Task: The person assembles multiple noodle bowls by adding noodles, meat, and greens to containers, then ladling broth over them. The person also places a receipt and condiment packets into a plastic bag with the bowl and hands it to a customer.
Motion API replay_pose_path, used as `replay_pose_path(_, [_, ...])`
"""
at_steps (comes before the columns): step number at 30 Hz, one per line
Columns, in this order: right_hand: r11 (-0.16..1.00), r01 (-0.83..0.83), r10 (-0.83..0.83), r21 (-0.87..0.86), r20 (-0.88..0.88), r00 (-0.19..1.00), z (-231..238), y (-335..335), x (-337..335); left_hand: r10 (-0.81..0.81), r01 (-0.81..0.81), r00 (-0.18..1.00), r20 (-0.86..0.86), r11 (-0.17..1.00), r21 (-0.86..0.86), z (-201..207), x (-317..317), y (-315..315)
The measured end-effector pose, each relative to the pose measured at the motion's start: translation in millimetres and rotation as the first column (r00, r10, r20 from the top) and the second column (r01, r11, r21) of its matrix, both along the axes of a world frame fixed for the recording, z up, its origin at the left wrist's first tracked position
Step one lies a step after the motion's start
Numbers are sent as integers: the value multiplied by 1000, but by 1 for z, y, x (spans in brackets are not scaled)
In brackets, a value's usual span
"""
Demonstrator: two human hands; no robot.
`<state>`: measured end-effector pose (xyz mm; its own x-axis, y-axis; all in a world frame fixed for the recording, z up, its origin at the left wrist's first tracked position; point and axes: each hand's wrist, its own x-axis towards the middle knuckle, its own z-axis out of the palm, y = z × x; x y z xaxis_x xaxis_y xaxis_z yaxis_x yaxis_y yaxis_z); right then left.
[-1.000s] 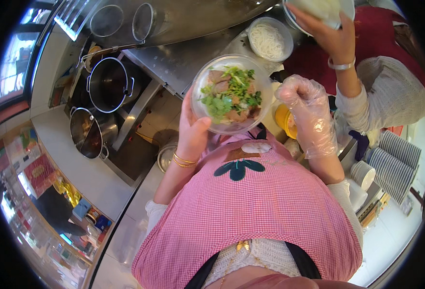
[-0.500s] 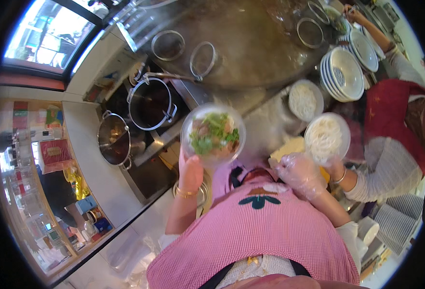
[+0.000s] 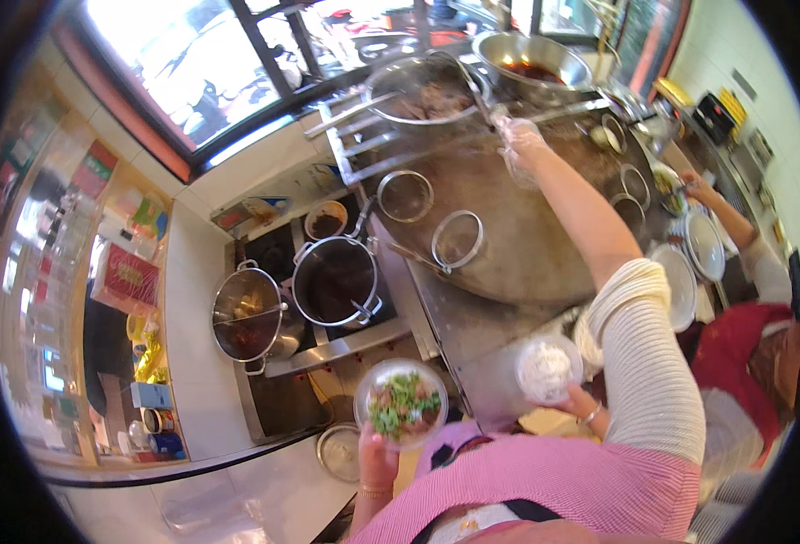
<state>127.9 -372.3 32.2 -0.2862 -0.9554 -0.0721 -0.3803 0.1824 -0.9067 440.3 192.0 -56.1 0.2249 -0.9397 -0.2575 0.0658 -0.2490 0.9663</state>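
Observation:
My left hand [image 3: 379,462] grips the side of a clear plastic bowl [image 3: 402,403] holding chopped greens and pieces of meat. My right hand [image 3: 520,145], in a clear plastic glove, reaches far across the wide steaming cooker [image 3: 536,249]. Its fingers close at the end of a long dark handle [image 3: 477,95], which rests at the rim of a round metal pot [image 3: 382,113] with meat in it. The handle's far end is hard to make out. Beside my right arm, a co-worker's hand [image 3: 583,406] holds a clear bowl of white noodles [image 3: 547,364].
Round strainers [image 3: 459,240] hang in the cooker. Left of it, a dark-filled pot [image 3: 335,281] and a divided pot [image 3: 248,313] stand on the stove. A steel basin of red liquid [image 3: 536,72] is at the back. The co-worker in a red apron [image 3: 731,354] stands close on the right.
My right hand has gone from beside the noodle bowl to the far pot. The view has shifted, bringing the window and far pots in. My left hand still holds its bowl.

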Motion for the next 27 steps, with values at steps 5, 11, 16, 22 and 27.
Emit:
replay_pose_path(5, [868,14,-80,-496,-113,990,-44,-62,65,279,-277,710,-647,955,108,3,-6,25])
replay_pose_path(11, [926,-344,360,-155,633,685,-38,-47,263,302,-315,660,-688,943,112,-4,-5,34])
replay_pose_path(16, [897,-441,-60,-38,977,-206,-38,-42,357,383,-411,589,-712,900,144,-12,0,50])
replay_pose_path(22, [978,-209,-31,9,994,-104,-25,-79,324,356,-451,631,-689,891,46,-23,13,67])
replay_pose_path(27, [767,-524,331,-371,928,-173,31,-15,216,407,-464,654,-637,881,86,-38,19,55])
